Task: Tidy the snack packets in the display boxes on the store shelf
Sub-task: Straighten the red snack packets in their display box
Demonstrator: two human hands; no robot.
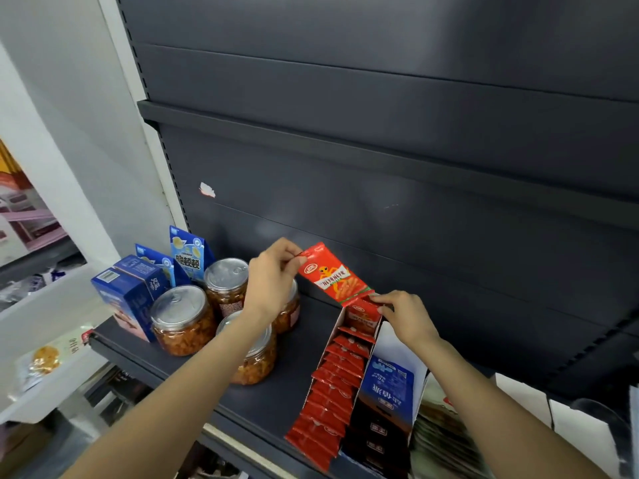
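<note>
A dark grey metal shelving unit (397,160) fills the view, its back panel (415,236) catching soft overhead glare. A torn white sticker (207,190) clings to the panel. At left, a pale wall (69,115) meets the unit's white upright (152,140).

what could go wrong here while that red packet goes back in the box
1. The left hand pinches only a top corner of the red packet, so it may slip from that small grip.
2. The left forearm lies over the jars; pulling back could knock one.
3. The red packets in the display box overhang the shelf front and might slide out.
</note>
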